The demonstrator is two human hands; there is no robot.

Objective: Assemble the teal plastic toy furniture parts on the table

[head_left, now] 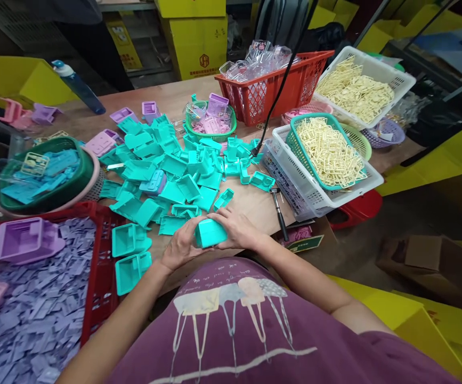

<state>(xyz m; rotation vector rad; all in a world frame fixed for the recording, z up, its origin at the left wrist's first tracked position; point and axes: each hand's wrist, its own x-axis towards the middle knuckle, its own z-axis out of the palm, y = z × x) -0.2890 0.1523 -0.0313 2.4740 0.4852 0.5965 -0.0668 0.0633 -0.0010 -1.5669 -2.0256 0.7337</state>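
Between my two hands, close to my shirt at the table's near edge, is a teal plastic box-shaped part (211, 233). My left hand (183, 242) grips its left side, and my right hand (236, 228) closes on its right side and top. Just beyond lies a wide heap of loose teal plastic parts (170, 165). A small teal tray-like piece (224, 198) rests a little past my right fingers. Left of my left hand, two teal box parts with compartments (129, 240) sit one in front of the other.
A red crate (103, 256) of small lavender pieces stands at left. Hammer (280, 216) and white basket (334, 200) lie to the right, with a teal basket (294, 140) of cream parts on top. Behind are an orange-red basket (250, 98) and a blue bottle (81, 90).
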